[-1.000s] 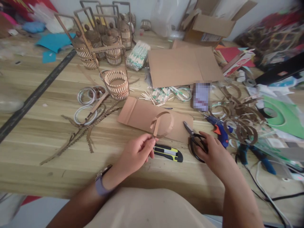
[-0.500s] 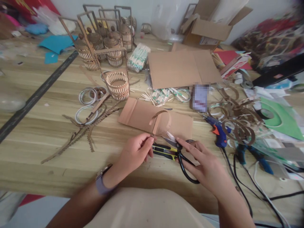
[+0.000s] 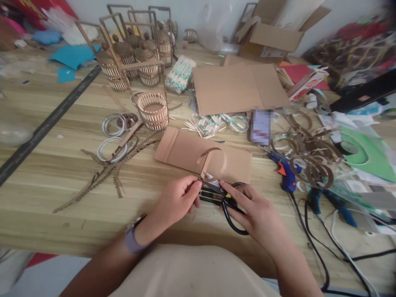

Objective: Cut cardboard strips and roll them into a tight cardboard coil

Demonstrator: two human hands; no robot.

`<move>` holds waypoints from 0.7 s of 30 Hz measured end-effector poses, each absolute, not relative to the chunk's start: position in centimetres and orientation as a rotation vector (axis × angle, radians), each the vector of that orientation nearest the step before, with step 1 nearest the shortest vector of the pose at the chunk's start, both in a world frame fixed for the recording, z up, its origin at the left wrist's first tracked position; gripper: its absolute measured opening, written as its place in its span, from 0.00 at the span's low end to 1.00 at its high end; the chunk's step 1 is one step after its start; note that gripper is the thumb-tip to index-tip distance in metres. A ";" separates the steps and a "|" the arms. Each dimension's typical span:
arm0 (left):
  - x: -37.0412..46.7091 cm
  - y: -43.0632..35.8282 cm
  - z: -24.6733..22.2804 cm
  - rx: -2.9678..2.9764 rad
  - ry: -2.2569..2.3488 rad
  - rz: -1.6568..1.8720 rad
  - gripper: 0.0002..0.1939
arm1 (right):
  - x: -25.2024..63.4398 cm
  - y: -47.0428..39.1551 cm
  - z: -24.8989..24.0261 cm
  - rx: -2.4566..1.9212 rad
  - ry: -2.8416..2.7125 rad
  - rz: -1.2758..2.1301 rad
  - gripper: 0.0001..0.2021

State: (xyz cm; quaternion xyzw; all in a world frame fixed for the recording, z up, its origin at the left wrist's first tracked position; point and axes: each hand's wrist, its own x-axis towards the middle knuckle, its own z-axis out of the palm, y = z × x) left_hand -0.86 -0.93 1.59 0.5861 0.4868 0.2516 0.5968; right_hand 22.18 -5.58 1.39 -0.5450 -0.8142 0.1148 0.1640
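Note:
My left hand [image 3: 181, 194] pinches the near end of a narrow cardboard strip [image 3: 206, 161] between thumb and fingertips. Around the handles of black scissors [image 3: 235, 222] my right hand [image 3: 252, 206] is closed, and their blades lie at the strip close to my left fingertips. Under the scissors is a yellow-and-black utility knife [image 3: 210, 196], partly hidden. Just beyond the hands, a cardboard piece [image 3: 179, 150] lies flat on the table, with a curled strip [image 3: 223, 156] over it.
A small stick basket [image 3: 153, 111] with a tall handle stands beyond, near tape rolls [image 3: 113, 149] and notched cardboard strips [image 3: 93, 183]. Several lidded baskets [image 3: 148, 66] are behind. On the right are a blue glue gun [image 3: 287, 175], pliers [image 3: 332, 202], cables and cardboard rings [image 3: 315, 171].
My right hand has brought the scissors left, and their blades have come to the strip beside my left fingertips. My left hand has barely moved.

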 end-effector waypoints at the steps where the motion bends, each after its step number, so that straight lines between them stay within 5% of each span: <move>1: -0.9 -0.9 1.6 1.365 1.130 0.577 0.16 | 22.2 -5.6 1.3 -1.560 -2.318 0.320 0.21; 16: -1.1 -1.0 1.3 1.400 1.111 0.599 0.15 | 21.8 -5.7 2.2 -1.567 -1.767 1.194 0.22; 21: -1.0 -1.0 1.2 1.330 1.118 0.626 0.17 | 25.6 -5.2 1.6 -1.807 -1.867 0.776 0.23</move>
